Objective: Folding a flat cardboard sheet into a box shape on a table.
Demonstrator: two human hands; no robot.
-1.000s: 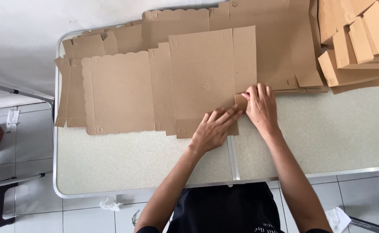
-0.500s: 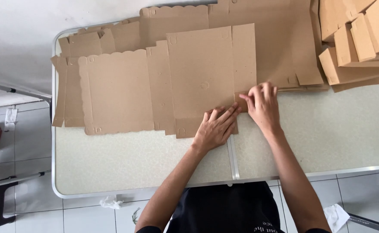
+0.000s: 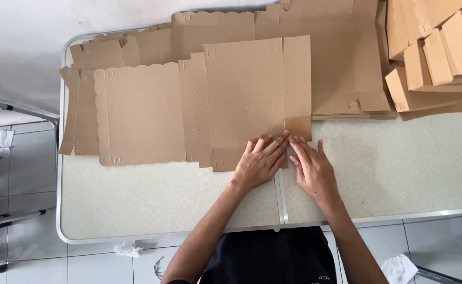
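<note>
You are at the flap-folding step: your left hand [image 3: 259, 164] lies open and flat on the near edge of the flat cardboard box blank [image 3: 241, 100], which is spread on the table [image 3: 399, 168], and your right hand [image 3: 314, 171], open too, presses fingertips at the small corner flap [image 3: 298, 128]; next, I judge, crease that flap firmly along its score line

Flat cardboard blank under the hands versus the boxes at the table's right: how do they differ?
The flat cardboard blank lies unfolded near the table's middle; the folded boxes are assembled and piled. The left hand and right hand press the blank; nothing touches the boxes. Both are plain brown cardboard.
</note>
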